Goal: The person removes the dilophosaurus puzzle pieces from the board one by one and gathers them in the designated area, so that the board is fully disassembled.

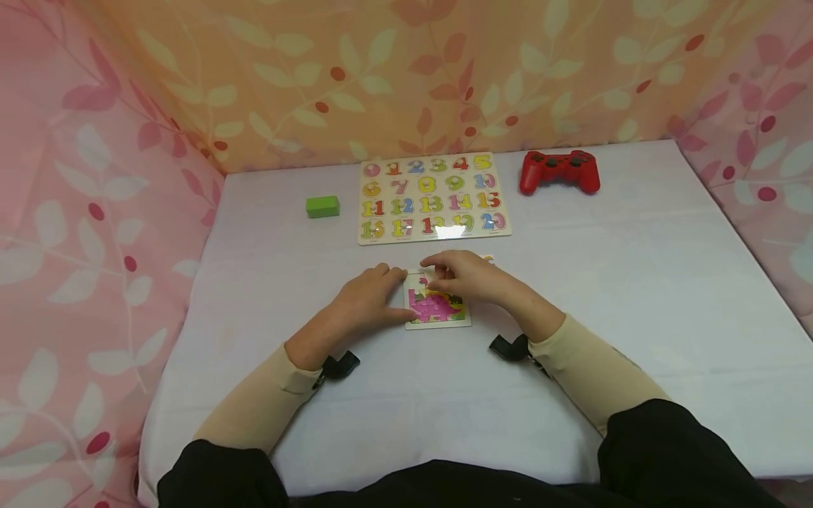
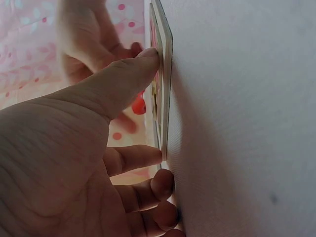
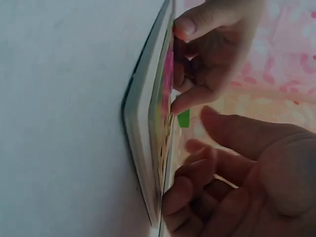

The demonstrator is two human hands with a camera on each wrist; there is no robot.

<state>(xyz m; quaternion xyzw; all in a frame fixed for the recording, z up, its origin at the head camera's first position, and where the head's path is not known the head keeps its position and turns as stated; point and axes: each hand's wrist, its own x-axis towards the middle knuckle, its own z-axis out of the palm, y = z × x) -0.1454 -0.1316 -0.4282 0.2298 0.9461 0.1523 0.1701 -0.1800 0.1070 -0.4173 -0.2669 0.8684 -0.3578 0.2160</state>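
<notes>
A small jigsaw board (image 1: 438, 324) with a pink dinosaur picture lies flat on the white table. My left hand (image 1: 371, 300) steadies it from the left, thumb on its lower left part and a finger at its upper left corner. In the left wrist view the thumb of the left hand (image 2: 59, 148) rests on the board's face (image 2: 168, 94). Over the board's upper right, my right hand (image 1: 466, 275) hovers with bent fingers. The right wrist view shows the right hand (image 3: 247, 177) beside the board's edge (image 3: 140, 128), thumb apart from the fingers, nothing visible between them.
A wooden number board (image 1: 435, 197) lies behind the hands. To its left is a green block (image 1: 322, 207), to its right a red game controller (image 1: 560, 171). A small, partly hidden piece (image 1: 488, 259) lies behind my right hand. Patterned curtains (image 1: 413, 77) border the table.
</notes>
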